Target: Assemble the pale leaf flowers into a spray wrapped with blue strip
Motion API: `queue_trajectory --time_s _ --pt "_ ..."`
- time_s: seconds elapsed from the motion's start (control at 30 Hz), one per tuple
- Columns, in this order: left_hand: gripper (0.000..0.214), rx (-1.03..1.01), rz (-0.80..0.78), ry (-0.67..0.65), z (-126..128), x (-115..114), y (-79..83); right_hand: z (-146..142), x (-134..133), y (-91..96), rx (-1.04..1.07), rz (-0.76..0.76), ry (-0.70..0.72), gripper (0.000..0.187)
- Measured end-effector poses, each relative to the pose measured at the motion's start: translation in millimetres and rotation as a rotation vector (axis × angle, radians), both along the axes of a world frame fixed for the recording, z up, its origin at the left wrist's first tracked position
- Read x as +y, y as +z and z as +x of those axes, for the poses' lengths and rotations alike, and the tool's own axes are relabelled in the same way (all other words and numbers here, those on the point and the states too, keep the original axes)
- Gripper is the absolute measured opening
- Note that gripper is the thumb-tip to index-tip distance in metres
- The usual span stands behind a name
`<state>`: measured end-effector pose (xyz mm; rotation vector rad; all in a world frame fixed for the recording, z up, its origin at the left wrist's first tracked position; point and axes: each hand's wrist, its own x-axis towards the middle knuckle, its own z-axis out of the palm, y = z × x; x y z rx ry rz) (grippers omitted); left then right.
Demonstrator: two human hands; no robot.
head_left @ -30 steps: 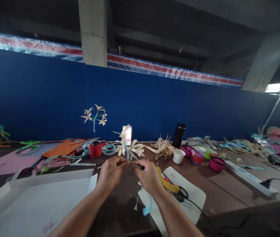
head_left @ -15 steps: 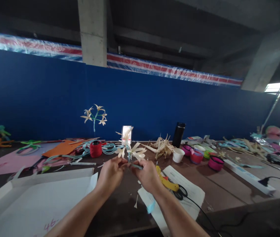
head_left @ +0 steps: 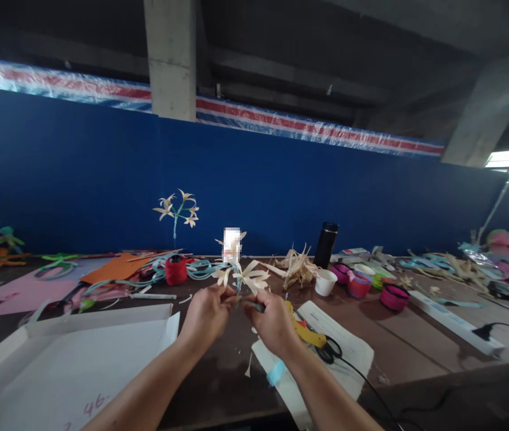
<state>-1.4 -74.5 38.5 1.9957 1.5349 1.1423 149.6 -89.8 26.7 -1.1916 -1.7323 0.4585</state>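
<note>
Close together over the table, both hands work at the base of a handmade flower spray (head_left: 254,276) with cream petals. My left hand (head_left: 206,316) is closed, its thumb and fingers pinching the light-blue stem (head_left: 238,286). Just across from it, my right hand (head_left: 274,322) pinches a thin bluish strip (head_left: 258,307) at the stem; its fingertips are partly hidden. A similar finished spray (head_left: 176,211) stands behind to the left, against the blue partition.
Right of my hands lie a yellow glue gun (head_left: 312,336) and black-handled scissors (head_left: 334,349) on a paper sheet (head_left: 357,353). A white box lid (head_left: 115,347) sits at left. Behind are a paper cup (head_left: 325,283), black bottle (head_left: 326,246), dried husks (head_left: 296,268) and power strip (head_left: 451,320).
My right fingers have shifted slightly around the stem, and the bluish strip shows less. The whole view has moved a little; the left hand keeps its pinch.
</note>
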Motion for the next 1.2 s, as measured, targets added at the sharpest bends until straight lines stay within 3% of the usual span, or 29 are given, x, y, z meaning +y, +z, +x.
queue_trajectory --time_s 0.23,0.67,1.2 --pt "0.015 -0.05 0.009 -0.008 2 -1 -0.6 -1 -5 8.2 0.028 -0.014 0.004 0.019" --pt "0.018 -0.1 0.014 -0.043 1 -2 2.0 -1 -5 6.2 0.061 -0.073 -0.052 0.017" --pt "0.02 -0.112 0.017 0.062 4 -11 -10.8 -9 -4 -10.8 0.039 -0.094 -0.079 0.015"
